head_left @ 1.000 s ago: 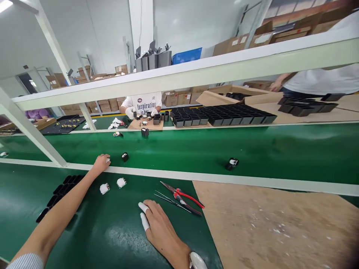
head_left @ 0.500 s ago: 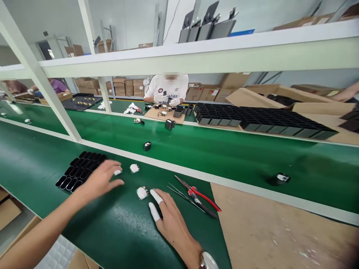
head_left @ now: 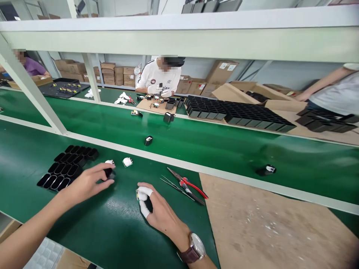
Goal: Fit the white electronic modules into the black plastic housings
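My left hand (head_left: 88, 181) pinches a small black plastic casing (head_left: 109, 173) between thumb and fingers, just right of the rows of black oval casings (head_left: 63, 164). My right hand (head_left: 159, 209), with white finger cots on two fingers and a watch on the wrist, is closed around a small circuit board with a white top (head_left: 138, 195), which lies at the bench surface and is partly hidden by the fingers. Another white-topped board (head_left: 127, 161) sits farther back, and one more (head_left: 110, 162) shows partly behind my left fingertips.
Red-handled pliers (head_left: 187, 185) and tweezers (head_left: 176, 187) lie right of my right hand, near a brown board (head_left: 275, 220). The green conveyor (head_left: 196, 149) beyond a white rail carries several black parts. A co-worker (head_left: 161, 76) sits opposite, beside stacked black housings (head_left: 238, 114).
My left hand has taken a black casing and come away from the rows. My right hand has closed on the nearest board. The head view has shifted and tilted down.
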`<action>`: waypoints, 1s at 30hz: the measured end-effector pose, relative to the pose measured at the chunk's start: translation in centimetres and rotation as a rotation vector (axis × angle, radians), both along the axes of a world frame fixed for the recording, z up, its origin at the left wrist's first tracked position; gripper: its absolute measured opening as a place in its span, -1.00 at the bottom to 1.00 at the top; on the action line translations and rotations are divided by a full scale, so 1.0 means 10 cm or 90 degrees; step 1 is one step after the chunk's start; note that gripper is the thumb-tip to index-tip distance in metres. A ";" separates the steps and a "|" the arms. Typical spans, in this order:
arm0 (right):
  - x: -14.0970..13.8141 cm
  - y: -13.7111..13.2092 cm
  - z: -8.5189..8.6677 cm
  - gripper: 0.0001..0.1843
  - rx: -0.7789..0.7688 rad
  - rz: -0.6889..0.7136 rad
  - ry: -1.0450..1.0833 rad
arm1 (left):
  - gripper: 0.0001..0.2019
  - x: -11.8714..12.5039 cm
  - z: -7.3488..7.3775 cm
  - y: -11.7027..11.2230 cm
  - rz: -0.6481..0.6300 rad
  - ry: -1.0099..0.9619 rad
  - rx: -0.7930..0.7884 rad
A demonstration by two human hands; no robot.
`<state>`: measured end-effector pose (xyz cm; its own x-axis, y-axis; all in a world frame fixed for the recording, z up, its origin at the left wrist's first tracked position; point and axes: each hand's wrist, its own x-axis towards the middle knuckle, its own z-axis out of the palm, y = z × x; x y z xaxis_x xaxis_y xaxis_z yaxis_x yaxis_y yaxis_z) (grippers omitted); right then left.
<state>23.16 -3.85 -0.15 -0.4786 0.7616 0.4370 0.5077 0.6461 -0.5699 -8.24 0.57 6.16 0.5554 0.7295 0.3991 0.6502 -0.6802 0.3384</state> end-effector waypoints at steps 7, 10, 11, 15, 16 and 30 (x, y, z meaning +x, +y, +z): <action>0.13 -0.01 -0.06 -0.65 0.097 -0.137 -0.111 | -0.57 0.66 -0.46 0.00 -0.093 -0.032 -0.120; 0.17 0.01 -0.12 -0.61 0.098 -0.153 -0.117 | -0.23 0.63 -0.59 0.00 -0.060 -0.067 -0.186; 0.18 0.01 -0.13 -0.59 0.096 -0.156 -0.108 | -0.14 0.59 -0.60 -0.01 -0.049 -0.075 -0.207; 0.18 0.02 -0.09 -0.62 0.100 -0.149 -0.084 | -0.05 0.50 -0.53 -0.07 -0.038 -0.096 -0.292; 0.17 0.02 -0.08 -0.62 0.101 -0.146 -0.079 | -0.09 0.50 -0.50 -0.08 -0.046 -0.100 -0.313; 0.02 -0.17 0.14 -0.53 0.185 -0.101 0.039 | -0.22 0.66 -0.50 -0.19 -0.102 -0.096 -0.236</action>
<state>23.31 -5.51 1.28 -0.3304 0.6641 0.6706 0.5851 0.7017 -0.4066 -1.66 -1.38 1.21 0.6293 0.7478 0.2118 0.4702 -0.5833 0.6623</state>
